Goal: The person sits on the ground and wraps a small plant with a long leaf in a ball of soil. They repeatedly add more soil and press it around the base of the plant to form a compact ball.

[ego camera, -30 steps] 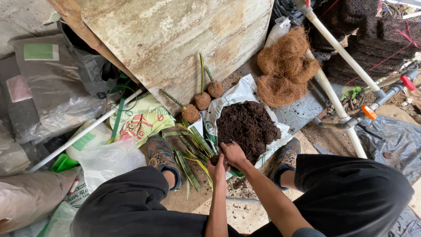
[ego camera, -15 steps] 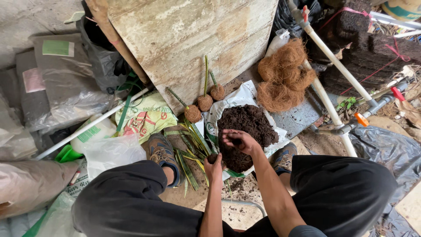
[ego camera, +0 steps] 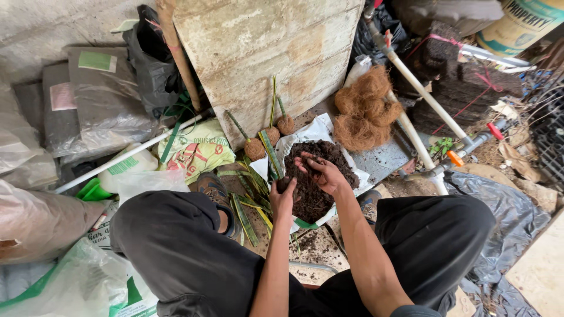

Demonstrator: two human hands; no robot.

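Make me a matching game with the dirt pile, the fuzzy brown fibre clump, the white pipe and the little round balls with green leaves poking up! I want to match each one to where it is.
Things:
1. dark soil pile
2. brown fibre clump
3. long white pipe
4. small round balls with green leaves

Places:
A. lined up against the foot of the leaning slab
B. running slantwise just right of the fibre clump
C. on a white sheet, under the right hand
D. on the ground between the soil and the pipe

Pairs: 1-C, 2-D, 3-B, 4-A
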